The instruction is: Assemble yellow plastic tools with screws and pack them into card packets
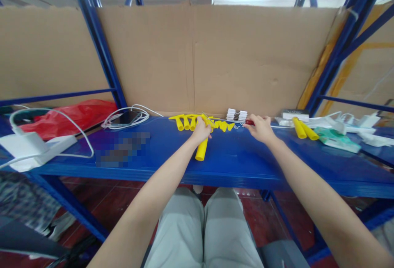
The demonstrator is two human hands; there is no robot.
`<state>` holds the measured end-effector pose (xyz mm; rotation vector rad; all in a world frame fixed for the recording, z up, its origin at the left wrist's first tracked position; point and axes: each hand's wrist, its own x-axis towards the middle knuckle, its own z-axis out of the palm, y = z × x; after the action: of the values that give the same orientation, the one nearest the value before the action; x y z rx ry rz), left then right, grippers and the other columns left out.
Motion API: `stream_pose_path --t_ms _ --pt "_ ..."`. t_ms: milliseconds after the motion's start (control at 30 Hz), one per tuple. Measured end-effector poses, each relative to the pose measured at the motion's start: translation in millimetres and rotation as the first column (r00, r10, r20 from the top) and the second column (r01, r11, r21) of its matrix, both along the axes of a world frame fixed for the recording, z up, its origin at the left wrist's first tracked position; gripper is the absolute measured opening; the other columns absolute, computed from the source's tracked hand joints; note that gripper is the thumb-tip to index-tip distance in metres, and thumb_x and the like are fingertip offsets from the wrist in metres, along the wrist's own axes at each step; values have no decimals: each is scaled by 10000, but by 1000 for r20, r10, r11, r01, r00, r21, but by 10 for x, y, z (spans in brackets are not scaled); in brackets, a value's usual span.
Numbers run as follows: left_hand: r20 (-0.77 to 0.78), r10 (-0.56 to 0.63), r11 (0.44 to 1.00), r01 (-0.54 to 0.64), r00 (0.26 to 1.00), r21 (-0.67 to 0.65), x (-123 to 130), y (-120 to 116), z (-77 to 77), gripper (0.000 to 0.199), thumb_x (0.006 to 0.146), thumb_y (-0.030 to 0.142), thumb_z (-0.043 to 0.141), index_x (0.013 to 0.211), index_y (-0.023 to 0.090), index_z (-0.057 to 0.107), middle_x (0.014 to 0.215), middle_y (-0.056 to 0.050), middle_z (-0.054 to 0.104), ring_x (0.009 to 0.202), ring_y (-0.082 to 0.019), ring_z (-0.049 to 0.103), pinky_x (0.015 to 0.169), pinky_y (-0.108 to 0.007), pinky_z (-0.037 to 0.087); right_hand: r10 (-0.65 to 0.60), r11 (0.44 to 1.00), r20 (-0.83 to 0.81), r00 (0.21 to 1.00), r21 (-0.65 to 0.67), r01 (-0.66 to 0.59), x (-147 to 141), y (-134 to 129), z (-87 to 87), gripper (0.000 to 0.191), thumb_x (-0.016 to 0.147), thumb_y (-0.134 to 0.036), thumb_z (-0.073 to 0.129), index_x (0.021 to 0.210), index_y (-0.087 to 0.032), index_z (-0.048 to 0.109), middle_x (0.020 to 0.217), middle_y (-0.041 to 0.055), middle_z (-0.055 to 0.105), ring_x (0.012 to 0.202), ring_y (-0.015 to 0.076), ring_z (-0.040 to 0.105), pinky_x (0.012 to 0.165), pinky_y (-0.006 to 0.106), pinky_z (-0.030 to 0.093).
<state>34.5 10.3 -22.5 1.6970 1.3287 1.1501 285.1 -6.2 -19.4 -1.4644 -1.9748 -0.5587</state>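
The left hand [201, 130] has its fingers closed around the upper end of a yellow tubular part [201, 152], whose tube slants out below the fingers toward the table's near edge. The right hand [260, 127] has its fingertips drawn together on a red-handled tool [249, 122]; the handle sits at the fingertips, on the side facing the left hand.

Just left of the left fingers stands a row of yellow T-shaped pieces [180, 123]. Just right of them lie small yellow pieces [223, 127], and tiny metal bits, too small to make out, lie between these and the right fingertips. Behind that gap, near the right fingers, is a white stack [237, 115]. These crowd the space between the hands, and a cardboard panel [246, 62] rises behind.

Farther right of the right fingers lie two yellow tubes [299, 128], with a green-and-white packet [337, 139] beside them, its contents hidden. Well left of the left fingers are a coiled white cable [143, 117] around a dark phone [127, 118], then a red bag [76, 116], its contents also hidden.
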Motion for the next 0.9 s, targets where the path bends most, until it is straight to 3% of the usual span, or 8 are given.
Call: stream_pose_path --t_ms 567,900 --pt "-28 -33 999 34 999 42 20 -33 26 226 884 91 416 1026 201 280 796 12 556 430 -59 499 469 -192 441 -24 998 12 1000 -52 24 -29 -78 57 150 866 -341 495 889 -196 527 956 122 686 903 278 580 837 408 282" --pt "-78 -4 999 8 997 50 18 -34 20 242 889 116 434 1061 190 283 775 8 580 420 -63 497 470 -189 434 -6 999 -32 999 -44 4 7 -8 -1 133 849 -338 514 858 -206 506 899 95 688 900 278 587 759 354 271"
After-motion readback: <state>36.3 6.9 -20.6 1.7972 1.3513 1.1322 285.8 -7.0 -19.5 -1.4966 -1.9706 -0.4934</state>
